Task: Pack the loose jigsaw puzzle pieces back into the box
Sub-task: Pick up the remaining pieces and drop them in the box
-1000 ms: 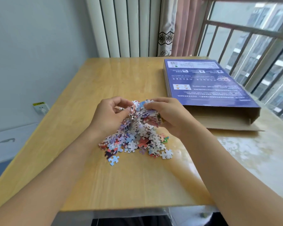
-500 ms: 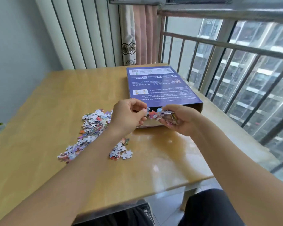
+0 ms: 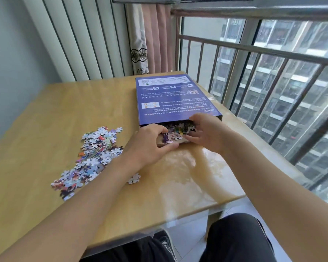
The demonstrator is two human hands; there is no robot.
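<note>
Box: the purple box (image 3: 175,99) is lying flat on the wooden table (image 3: 45,114), its open end facing the person.
Pieces at the opening: a cluster of puzzle pieces (image 3: 175,131) is sitting in the box mouth and on its brown flap, between the two hands.
Left hand: the left hand (image 3: 150,143) is resting at the left side of the opening, fingers curled over the pieces; whether it is gripping any, I cannot tell.
Right hand: the right hand (image 3: 206,132) is reaching in at the right side, fingers bent against the pieces under the lid edge; its grip is hidden.
Loose pile: the remaining pile (image 3: 91,157) is lying on the table left of the left forearm, well apart from the box.
Stray piece: a white piece (image 3: 133,179) is lying just beside the left forearm.
</note>
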